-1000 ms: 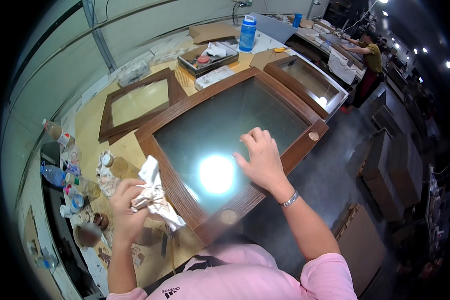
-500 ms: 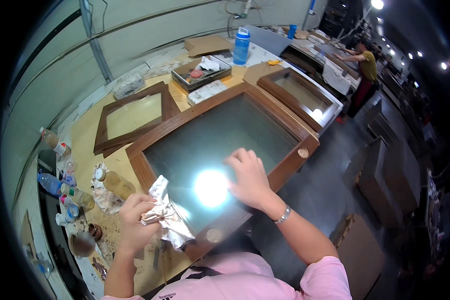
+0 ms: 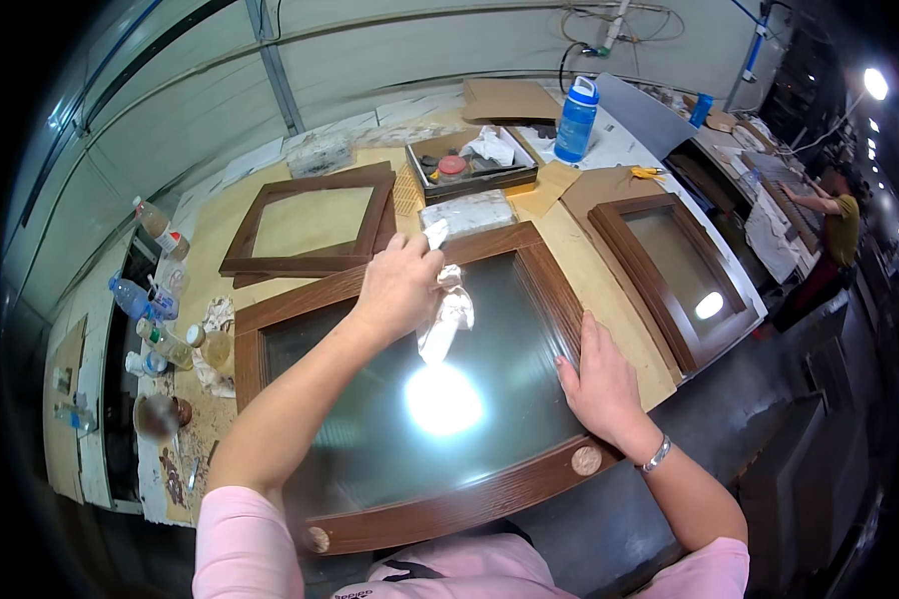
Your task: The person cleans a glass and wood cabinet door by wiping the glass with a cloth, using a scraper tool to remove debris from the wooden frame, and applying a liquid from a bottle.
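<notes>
Cardboard-covered workbench (image 3: 589, 250) carries a glazed wooden door (image 3: 409, 399); left hand (image 3: 397, 285) clutches a crumpled cloth (image 3: 447, 309), right hand (image 3: 599, 379) presses flat, fingers spread.

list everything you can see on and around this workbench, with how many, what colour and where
Large glazed wooden door frame: 1, dark brown, centre of the bench, under both hands.
Smaller glazed wooden frames: 2, dark brown, one far left, one right.
Crumpled cloth rag: 1, white, on the large frame's glass.
Plastic water bottle: 1, blue, far side of the bench.
Shallow tray of odds and ends: 1, dark, behind the large frame.
Small bottles: several, clear and mixed, left edge.
Cardboard sheet: 1, brown, far side.
Another person: 1, yellow top, far right.
Left hand: grip closed on the rag, at the frame's far rail.
Right hand: flat on the frame's right rail, wearing a bracelet.
</notes>
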Action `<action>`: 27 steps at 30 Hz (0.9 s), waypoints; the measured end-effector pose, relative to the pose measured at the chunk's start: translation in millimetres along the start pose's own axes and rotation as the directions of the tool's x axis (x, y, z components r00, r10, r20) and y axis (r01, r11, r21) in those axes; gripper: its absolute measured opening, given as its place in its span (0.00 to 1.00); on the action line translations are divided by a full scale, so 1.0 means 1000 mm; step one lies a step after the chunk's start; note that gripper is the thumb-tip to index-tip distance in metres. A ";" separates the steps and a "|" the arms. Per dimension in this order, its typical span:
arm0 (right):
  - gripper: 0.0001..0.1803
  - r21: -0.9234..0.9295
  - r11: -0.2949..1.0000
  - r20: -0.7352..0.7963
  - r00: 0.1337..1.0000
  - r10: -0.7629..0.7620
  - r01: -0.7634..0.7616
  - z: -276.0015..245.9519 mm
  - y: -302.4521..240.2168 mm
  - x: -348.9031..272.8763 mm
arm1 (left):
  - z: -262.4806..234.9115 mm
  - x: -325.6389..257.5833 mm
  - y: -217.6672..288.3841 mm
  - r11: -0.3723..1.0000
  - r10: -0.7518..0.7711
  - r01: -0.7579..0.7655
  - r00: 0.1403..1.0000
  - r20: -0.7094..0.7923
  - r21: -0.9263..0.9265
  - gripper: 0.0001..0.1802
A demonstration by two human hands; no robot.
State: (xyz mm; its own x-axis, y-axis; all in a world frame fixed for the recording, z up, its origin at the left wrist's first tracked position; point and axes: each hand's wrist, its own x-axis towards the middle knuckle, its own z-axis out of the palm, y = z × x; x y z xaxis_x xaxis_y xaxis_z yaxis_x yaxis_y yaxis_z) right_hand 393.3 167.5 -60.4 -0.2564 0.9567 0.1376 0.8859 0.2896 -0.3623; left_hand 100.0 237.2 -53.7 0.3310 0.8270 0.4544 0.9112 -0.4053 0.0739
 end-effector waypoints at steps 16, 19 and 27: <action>0.39 -0.043 0.930 -0.122 0.922 -0.367 0.365 -0.028 0.000 0.003 | -0.154 -0.187 -0.013 0.639 -0.726 0.644 0.686 -0.053 -0.421 0.11; 0.39 0.388 0.786 0.048 0.842 -0.538 0.480 -0.028 -0.052 0.011 | -0.174 -0.195 0.024 0.615 -0.725 0.615 0.687 -0.048 -0.493 0.11; 0.39 0.929 0.332 0.173 0.601 -0.780 0.163 0.019 -0.187 -0.010 | -0.164 -0.189 0.081 0.802 -0.323 0.277 0.947 0.006 -0.530 0.31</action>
State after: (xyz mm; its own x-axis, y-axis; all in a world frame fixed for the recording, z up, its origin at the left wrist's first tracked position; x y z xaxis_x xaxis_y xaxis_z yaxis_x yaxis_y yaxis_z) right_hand 223.3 104.0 -11.4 -0.9123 0.3538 0.2062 -0.1073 0.2793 -0.9542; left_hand 71.1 -15.2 11.8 0.0210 0.9159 0.4008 0.6920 -0.3026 0.6554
